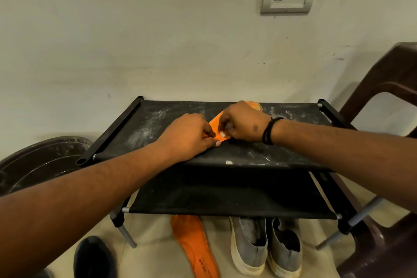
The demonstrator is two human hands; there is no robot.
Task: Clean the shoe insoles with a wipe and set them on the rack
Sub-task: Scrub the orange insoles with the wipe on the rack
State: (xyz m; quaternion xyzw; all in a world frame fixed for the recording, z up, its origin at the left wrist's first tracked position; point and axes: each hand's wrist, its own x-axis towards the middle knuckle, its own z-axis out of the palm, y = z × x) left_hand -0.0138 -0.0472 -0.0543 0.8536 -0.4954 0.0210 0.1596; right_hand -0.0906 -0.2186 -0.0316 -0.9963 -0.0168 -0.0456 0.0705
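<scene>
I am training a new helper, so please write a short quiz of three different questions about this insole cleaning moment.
1. True or false: the insole on the rack lies on the top shelf.
2. Where is the second orange insole? A) on the lower shelf B) on the floor under the rack C) on the chair
3. Fill in: the right hand holds a small white ____ against the insole, while the left hand holds the near end.

Key
1. True
2. B, beside the grey shoes
3. wipe, only partly visible under the fingers
</scene>
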